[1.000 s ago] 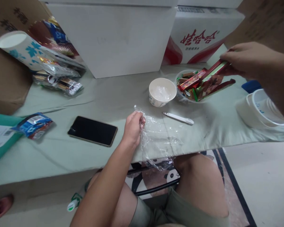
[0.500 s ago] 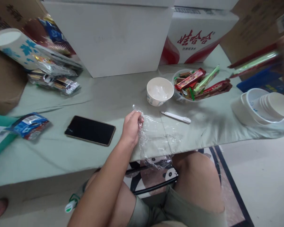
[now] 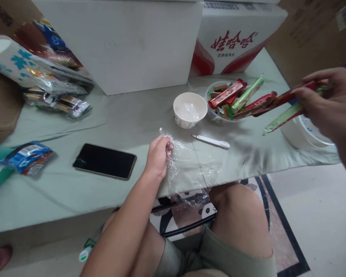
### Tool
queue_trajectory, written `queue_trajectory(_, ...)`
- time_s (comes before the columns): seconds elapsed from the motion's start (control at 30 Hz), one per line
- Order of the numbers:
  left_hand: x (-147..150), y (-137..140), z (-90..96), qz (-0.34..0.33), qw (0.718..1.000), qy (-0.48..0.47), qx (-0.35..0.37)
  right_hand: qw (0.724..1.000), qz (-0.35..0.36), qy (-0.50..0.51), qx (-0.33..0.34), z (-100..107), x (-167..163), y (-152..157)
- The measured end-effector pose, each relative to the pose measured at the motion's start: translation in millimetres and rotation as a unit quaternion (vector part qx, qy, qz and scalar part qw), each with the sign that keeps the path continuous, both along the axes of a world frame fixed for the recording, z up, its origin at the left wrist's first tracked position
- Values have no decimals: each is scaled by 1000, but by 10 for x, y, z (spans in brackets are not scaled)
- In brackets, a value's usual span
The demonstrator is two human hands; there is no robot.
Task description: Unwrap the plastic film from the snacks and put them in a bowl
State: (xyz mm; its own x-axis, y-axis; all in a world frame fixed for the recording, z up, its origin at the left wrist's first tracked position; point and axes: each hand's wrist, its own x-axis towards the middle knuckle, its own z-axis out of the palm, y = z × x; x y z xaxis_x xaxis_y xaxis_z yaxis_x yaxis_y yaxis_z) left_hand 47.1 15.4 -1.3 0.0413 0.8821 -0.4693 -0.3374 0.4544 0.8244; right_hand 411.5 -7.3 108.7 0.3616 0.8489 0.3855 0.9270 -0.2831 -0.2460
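My left hand point(image 3: 158, 156) is closed round a bunched clear plastic bag point(image 3: 187, 169), which lies over the table edge and hangs toward my lap. At the right, my right hand point(image 3: 331, 100) grips several snack sticks in wrappers, a green-white one point(image 3: 282, 120) and red ones point(image 3: 288, 99). Their tips point left, toward a clear bowl point(image 3: 216, 115) filled with red, green and brown wrapped sticks point(image 3: 229, 94). Left of that bowl stands a paper bowl point(image 3: 189, 115) with clear plastic inside. A white utility knife point(image 3: 211, 141) lies in front of the bowls.
A black phone point(image 3: 105, 161) lies left of my left arm, with a blue snack packet point(image 3: 29, 157) beyond it. White boxes point(image 3: 150, 46) line the back. White tubs point(image 3: 302, 132) stand at the right edge, and packaged snacks point(image 3: 57, 102) lie at the back left.
My right hand has come in from the right edge, bringing the wrapped sticks left and lower, closer to the filled bowl. My left hand stays on the bag. The view has shifted slightly.
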Motion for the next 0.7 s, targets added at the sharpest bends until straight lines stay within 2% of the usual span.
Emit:
queue_trajectory(0.1,-10,-23,2,0,1000,2,-6,999,-7,45,29,-40,-301,102)
queue_trajectory(0.3,-43,-21,-3,2,1000,4,-1,996,2,85,-37,-70,-441,230)
queue_trajectory(0.4,-31,-14,0,-3,1000,4,-2,994,-6,97,-43,-48,-509,273)
queue_trajectory(0.57,-11,-16,2,-4,1000,1,-6,998,-18,56,-13,-96,-554,331)
queue_trajectory(0.7,-16,-23,6,-5,1000,6,-1,997,-19,5,-81,-110,-516,322)
